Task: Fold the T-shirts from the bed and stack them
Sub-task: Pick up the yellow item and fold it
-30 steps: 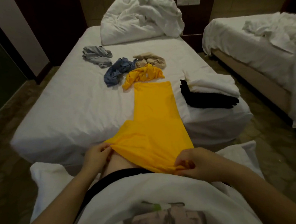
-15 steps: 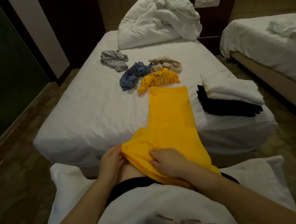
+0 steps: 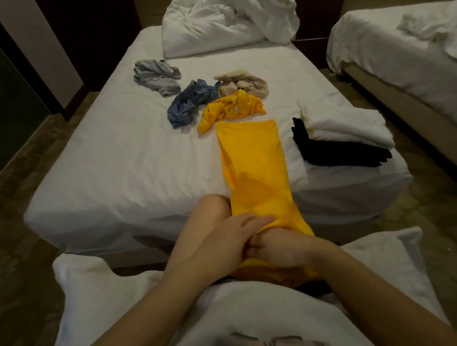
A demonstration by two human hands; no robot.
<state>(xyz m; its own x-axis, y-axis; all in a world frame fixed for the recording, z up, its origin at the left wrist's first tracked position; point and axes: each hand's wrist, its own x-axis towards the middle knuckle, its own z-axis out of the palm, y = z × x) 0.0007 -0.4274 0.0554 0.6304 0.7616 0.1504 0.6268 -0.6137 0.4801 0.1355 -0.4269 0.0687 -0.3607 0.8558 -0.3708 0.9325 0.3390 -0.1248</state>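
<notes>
A yellow T-shirt (image 3: pixel 253 155), folded into a long narrow strip, is laid lengthwise on the bed (image 3: pixel 114 158). Its far end is squared off near the bed's middle, and its near end is drawn over the bed's foot edge into the person's lap. That near end is gripped by the right hand (image 3: pixel 280 250), whose fingers are curled into the cloth. The left hand (image 3: pixel 234 236) is laid partly over the right, with its fingers stretched nearly straight and pressed flat on the yellow cloth just off the foot edge. A bare knee (image 3: pixel 211 208) is set against the foot edge and touches the strip's left side.

Toward the bed's head, a crumpled yellow shirt (image 3: pixel 231 108) is seen touching the strip's far end. A blue shirt (image 3: pixel 188 103) and a beige shirt (image 3: pixel 243 85) are bunched beside it, and a grey shirt (image 3: pixel 157 75) lies apart, nearer the left edge. A heaped white duvet (image 3: pixel 228 15) fills the head end.

At the bed's near right corner a folded white shirt (image 3: pixel 348 130) is stacked on folded black cloth (image 3: pixel 341 155), whose edges jut out beneath it close to the right edge. A band of sheet is left between the stack and the strip, and a wide stretch of sheet is shown across the bed's left half. An aisle of floor (image 3: pixel 374 121) runs along the right edge, bounded by a second bed (image 3: pixel 402 55).
</notes>
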